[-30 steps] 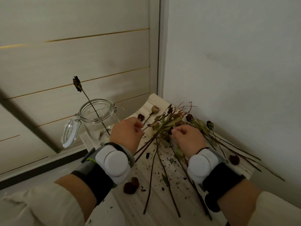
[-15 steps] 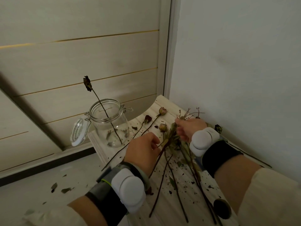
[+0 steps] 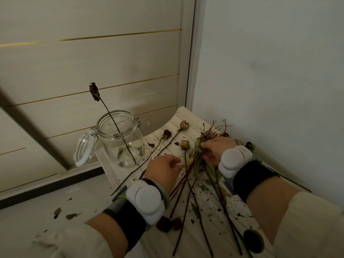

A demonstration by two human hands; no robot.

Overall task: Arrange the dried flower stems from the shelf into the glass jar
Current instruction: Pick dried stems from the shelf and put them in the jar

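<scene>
On the shelf [image 3: 193, 120], a brittle, brownish clump of dried flower stems [image 3: 197, 157] is gripped by the right hand [image 3: 216, 149]; left hand [image 3: 163, 170] is curled, grip can't be told.

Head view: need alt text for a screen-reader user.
Two hands work a loose bunch of dried flower stems on a pale shelf: the right hand grips the leafy tops, the left hand curls beside the stalks. An open glass jar alongside holds one leaning stem.

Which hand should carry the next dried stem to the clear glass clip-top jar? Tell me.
Left, probably. The left hand lies nearer the clear glass jar; the right hand grips the bunch of dried brown flower stems farther away.
</scene>
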